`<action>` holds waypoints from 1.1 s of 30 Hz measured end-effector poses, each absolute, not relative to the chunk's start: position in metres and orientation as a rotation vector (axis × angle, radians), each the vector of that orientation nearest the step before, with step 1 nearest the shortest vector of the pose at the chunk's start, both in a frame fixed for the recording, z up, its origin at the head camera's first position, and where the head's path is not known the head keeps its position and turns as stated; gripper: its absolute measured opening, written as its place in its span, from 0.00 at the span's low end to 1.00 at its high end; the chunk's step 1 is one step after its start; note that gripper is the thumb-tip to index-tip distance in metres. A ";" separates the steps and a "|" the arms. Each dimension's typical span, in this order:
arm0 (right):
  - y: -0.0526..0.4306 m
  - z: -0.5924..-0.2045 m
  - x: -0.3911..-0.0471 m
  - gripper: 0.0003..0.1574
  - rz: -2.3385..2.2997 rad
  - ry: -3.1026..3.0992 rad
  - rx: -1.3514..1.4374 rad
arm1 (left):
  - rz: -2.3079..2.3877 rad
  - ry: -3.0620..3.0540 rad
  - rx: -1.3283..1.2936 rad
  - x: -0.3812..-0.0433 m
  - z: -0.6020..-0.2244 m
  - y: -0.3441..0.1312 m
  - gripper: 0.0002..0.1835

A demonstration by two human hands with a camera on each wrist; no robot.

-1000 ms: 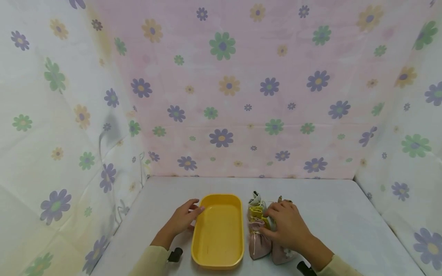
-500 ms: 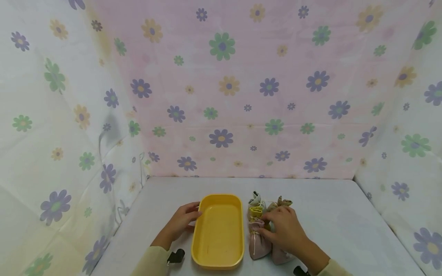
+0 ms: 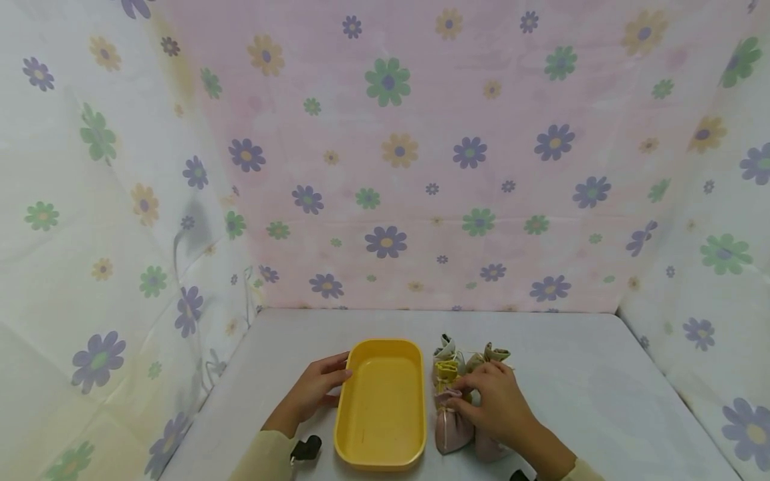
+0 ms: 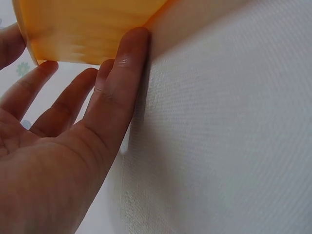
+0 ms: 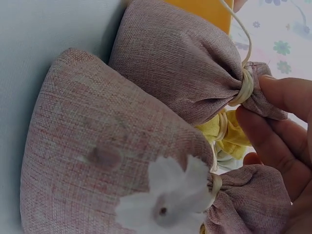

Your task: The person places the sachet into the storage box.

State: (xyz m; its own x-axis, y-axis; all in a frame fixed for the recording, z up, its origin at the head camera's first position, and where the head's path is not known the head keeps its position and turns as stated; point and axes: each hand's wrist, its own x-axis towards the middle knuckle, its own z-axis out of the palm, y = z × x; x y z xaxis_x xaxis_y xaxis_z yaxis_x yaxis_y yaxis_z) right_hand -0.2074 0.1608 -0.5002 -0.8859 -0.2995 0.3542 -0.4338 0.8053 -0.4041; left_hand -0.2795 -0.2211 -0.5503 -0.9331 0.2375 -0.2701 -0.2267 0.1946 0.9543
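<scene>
My right hand pinches the gathered top of a dusty-pink drawstring pouch between thumb and fingers, just above its cream cord. A second pinkish pouch with a white cloth flower lies beside it, partly under the hand in the head view. Behind the pinched one is a yellow pouch, and farther back a pale pouch. My left hand rests at the left side of a yellow tray. Its thumb is at the rim; its nearly straight fingers touch the outer wall.
A brownish pouch top shows beyond my right hand. White cloth covers the table. Flowered curtains stand behind and on both sides. A black wrist mount sits beneath the left wrist.
My right hand has drawn back from over the right-hand pouches, and its thumb and fingers have closed on the dusty-pink pouch's top. The left thumb has slid back to the tray's rim.
</scene>
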 end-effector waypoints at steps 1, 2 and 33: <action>0.161 -0.500 -0.207 0.10 0.713 -2.708 0.568 | 1.792 2.115 0.016 -0.280 -0.551 -0.222 0.35; 0.161 -0.501 -0.206 0.10 0.722 -2.699 0.571 | 1.793 2.111 0.022 -0.280 -0.551 -0.222 0.35; 0.148 -0.459 -0.206 0.10 0.763 -2.495 0.662 | 1.821 2.072 0.076 -0.278 -0.552 -0.224 0.34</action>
State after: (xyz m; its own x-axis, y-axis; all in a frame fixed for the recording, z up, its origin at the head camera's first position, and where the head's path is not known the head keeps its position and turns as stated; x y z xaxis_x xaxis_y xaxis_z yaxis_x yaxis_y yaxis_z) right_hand -0.2056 0.1484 -0.4587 -0.7859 -0.3099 0.5352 -0.5562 0.7323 -0.3928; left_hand -0.2781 -0.2245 -0.5517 -0.9265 0.2858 -0.2448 -0.2061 0.1590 0.9655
